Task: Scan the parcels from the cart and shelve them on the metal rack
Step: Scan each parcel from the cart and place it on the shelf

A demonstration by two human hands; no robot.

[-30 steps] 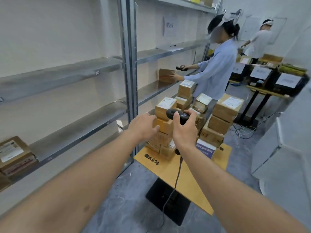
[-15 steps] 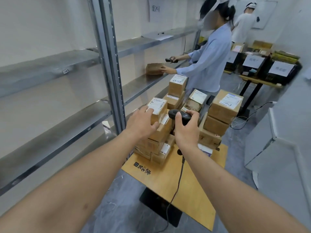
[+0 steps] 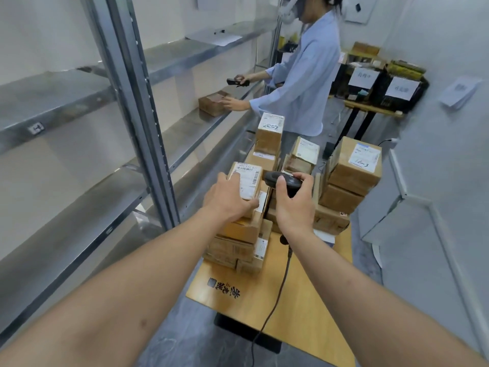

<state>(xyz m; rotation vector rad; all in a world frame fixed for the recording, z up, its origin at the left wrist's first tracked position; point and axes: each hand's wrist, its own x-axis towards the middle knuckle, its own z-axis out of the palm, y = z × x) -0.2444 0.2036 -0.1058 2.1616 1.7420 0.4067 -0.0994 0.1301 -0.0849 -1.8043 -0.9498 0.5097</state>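
Cardboard parcel (image 3: pixel 246 178), top of the nearest stack on the cart (image 3: pixel 299 300): under our left hand (image 3: pixel 227 200), fingers spread flat over its label, thumb against the near edge, not yet closed round it. Beside those fingers, our right hand (image 3: pixel 293 205) is wrapped round the corded scanner (image 3: pixel 283 180). We judge the box small, stiff and light; taped faces may be slick, so take it by opposite side walls. Beyond the fingertips, more parcels; to their left, the metal rack (image 3: pixel 137 107).
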